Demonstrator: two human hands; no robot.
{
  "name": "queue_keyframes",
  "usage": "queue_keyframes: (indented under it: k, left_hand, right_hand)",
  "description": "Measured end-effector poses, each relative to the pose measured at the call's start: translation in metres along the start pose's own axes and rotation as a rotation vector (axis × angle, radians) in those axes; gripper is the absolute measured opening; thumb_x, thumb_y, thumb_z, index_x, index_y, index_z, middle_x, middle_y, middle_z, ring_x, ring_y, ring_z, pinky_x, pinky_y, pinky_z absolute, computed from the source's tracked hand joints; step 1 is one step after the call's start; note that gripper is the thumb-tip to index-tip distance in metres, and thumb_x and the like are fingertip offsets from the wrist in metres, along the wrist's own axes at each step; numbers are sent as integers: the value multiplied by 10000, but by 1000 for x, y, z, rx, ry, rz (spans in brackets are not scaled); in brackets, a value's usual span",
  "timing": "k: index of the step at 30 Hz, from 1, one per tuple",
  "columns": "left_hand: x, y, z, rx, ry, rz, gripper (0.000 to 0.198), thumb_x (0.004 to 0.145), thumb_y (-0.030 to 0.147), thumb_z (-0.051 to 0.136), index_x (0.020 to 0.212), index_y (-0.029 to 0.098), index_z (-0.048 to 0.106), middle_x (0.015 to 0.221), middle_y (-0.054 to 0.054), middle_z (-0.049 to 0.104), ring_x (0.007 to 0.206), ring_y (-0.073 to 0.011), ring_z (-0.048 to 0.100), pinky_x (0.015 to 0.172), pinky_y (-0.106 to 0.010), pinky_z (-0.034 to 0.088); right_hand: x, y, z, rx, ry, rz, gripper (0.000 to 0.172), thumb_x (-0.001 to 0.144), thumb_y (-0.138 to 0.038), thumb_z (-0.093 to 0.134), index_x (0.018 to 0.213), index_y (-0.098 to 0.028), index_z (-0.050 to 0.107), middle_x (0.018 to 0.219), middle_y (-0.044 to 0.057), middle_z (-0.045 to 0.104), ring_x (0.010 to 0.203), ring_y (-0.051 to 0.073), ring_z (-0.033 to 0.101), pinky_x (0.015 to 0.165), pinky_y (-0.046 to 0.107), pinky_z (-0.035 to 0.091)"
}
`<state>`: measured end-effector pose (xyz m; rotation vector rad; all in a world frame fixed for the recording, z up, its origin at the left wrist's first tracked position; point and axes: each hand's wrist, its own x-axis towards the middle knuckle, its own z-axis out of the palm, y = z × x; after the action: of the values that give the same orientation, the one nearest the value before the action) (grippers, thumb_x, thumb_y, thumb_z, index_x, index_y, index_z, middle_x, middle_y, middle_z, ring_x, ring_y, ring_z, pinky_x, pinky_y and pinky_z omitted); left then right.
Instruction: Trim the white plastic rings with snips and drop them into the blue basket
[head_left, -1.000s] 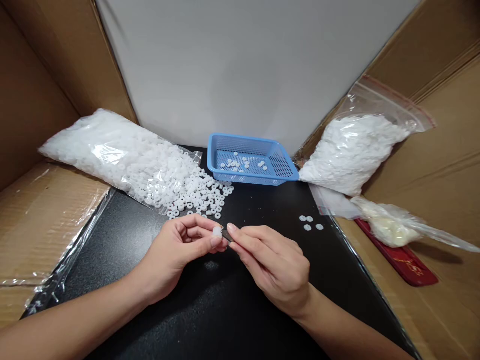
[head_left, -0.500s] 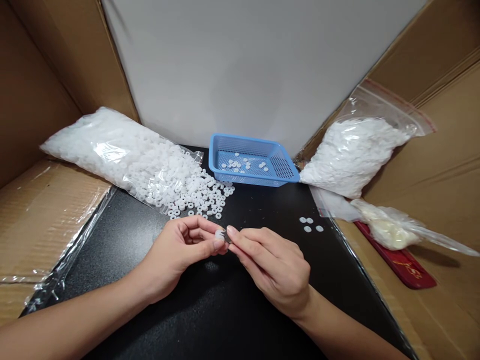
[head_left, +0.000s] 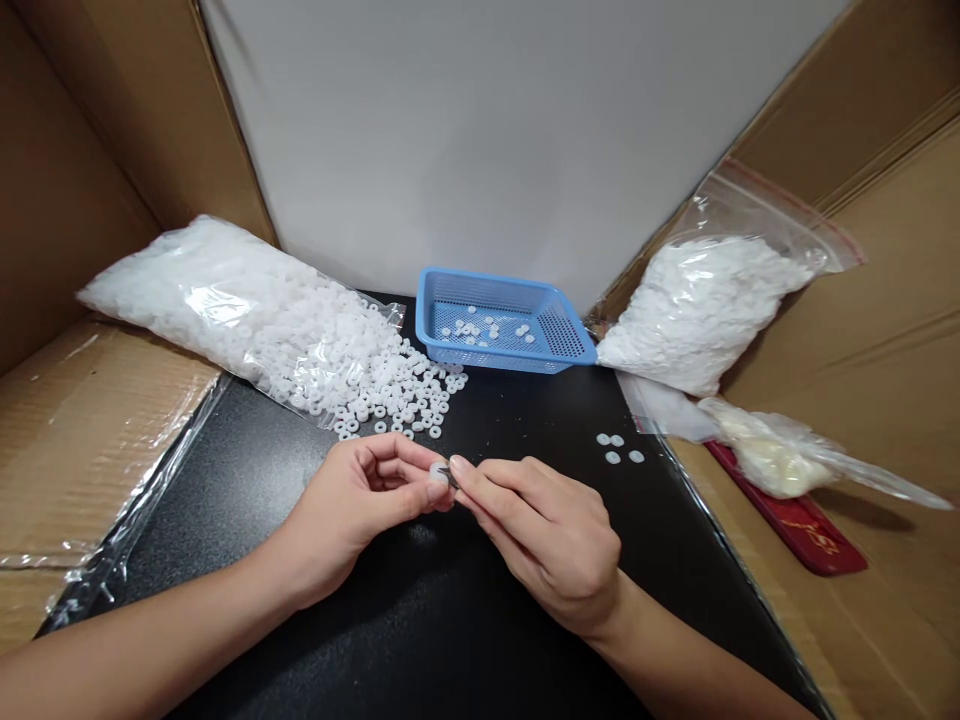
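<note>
Above the black tabletop (head_left: 390, 630), my left hand (head_left: 360, 495) pinches a small white plastic ring (head_left: 437, 471) between thumb and fingers. My right hand (head_left: 551, 535) is closed on a small dark, metal-looking piece (head_left: 451, 477). Its thin tip touches or reaches into the white ring; most of it is hidden by my fingertips. Just beyond my left hand, loose white rings (head_left: 424, 395) spill from a clear plastic bag (head_left: 225, 300) full of them. Several white discs (head_left: 613, 457) lie to the right of my right hand.
A blue perforated basket (head_left: 510, 358) with several white pieces stands at the back against the wall. At the right lean a zip bag of white pieces (head_left: 697, 310) and a smaller bag with yellowish content (head_left: 772, 460) over a red case (head_left: 825, 545). Cardboard walls (head_left: 885, 330) flank the table.
The dark piece in my right hand has turned and now its narrow tip points left at the white ring. My left hand keeps its pinch almost unmoved.
</note>
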<state>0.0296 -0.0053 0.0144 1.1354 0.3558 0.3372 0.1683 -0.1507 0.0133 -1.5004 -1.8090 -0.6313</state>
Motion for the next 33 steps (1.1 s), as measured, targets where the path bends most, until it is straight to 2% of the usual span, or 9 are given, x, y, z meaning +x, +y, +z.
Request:
queue_keyframes:
  k: [7, 11, 14, 17, 22, 24, 28, 30, 33]
  left_hand:
    - [-2, -1, -1, 70, -11, -1, 213, 727, 275, 886, 844, 147, 761, 760, -21, 775, 718, -97, 708, 703, -145, 546]
    - [-1, 3, 0, 189, -10, 126, 116, 765, 206, 835, 838, 161, 758, 779, -5, 767, 724, -91, 699, 679, -137, 532]
    - [1, 4, 0, 291, -2, 216, 66, 797, 187, 796, 857, 175, 768, 804, -3, 768, 740, -94, 700, 689, -144, 533]
    - [1, 2, -2, 376, -18, 260, 66, 822, 208, 769, 882, 182, 770, 867, -23, 785, 799, -129, 720, 725, -178, 546]
    - [-1, -4, -7, 565, -51, 329, 107, 871, 237, 720, 945, 199, 787, 896, -32, 798, 839, -156, 731, 761, -209, 540]
    - [0, -4, -9, 633, -70, 354, 126, 898, 243, 691, 973, 214, 788, 927, -27, 800, 855, -154, 732, 773, -209, 536]
    - [6, 8, -18, 733, -56, 347, 295, 921, 282, 667, 1210, 250, 711, 927, -14, 798, 837, -156, 733, 741, -219, 530]
    - [13, 18, -27, 769, 10, 355, 317, 925, 307, 656, 1232, 229, 682, 899, -26, 796, 837, -171, 736, 767, -243, 532]
    - [24, 32, -46, 863, 161, 459, 183, 929, 297, 606, 1032, 189, 712, 808, -40, 762, 759, -178, 704, 737, -266, 512]
  right_hand:
    - [2, 0, -3, -24, -20, -15, 270, 975, -55, 600, 1233, -111, 659, 901, 74, 724, 703, 142, 614, 625, 262, 490]
    - [2, 4, 2, 311, 58, 390, 193, 1012, -185, 560, 1174, -179, 665, 863, 34, 666, 716, 128, 627, 612, 225, 502]
    - [1, 7, 7, 610, 14, 634, 196, 919, -340, 710, 1043, -190, 688, 667, -45, 495, 532, 91, 446, 467, 202, 366]
    - [2, 7, 12, 808, -52, 752, 328, 791, -394, 839, 992, -179, 694, 708, -42, 506, 524, 71, 357, 456, 206, 285]
    - [5, 2, 19, 922, -125, 848, 372, 771, -461, 841, 886, -143, 686, 706, -35, 522, 525, 55, 299, 473, 208, 251]
    - [6, 2, 23, 892, -144, 836, 411, 796, -528, 794, 859, -142, 667, 664, -39, 511, 520, 61, 308, 465, 202, 268]
    - [14, 18, 27, 595, -153, 680, 421, 903, -570, 617, 809, -160, 646, 626, -14, 567, 509, 94, 435, 459, 205, 369]
    - [25, 41, 24, 475, -110, 659, 340, 884, -503, 641, 830, -168, 666, 656, 1, 609, 533, 113, 480, 482, 219, 390]
    - [49, 91, 15, 238, 8, 647, 267, 849, -442, 658, 821, -177, 669, 768, 46, 647, 677, 169, 548, 639, 282, 450]
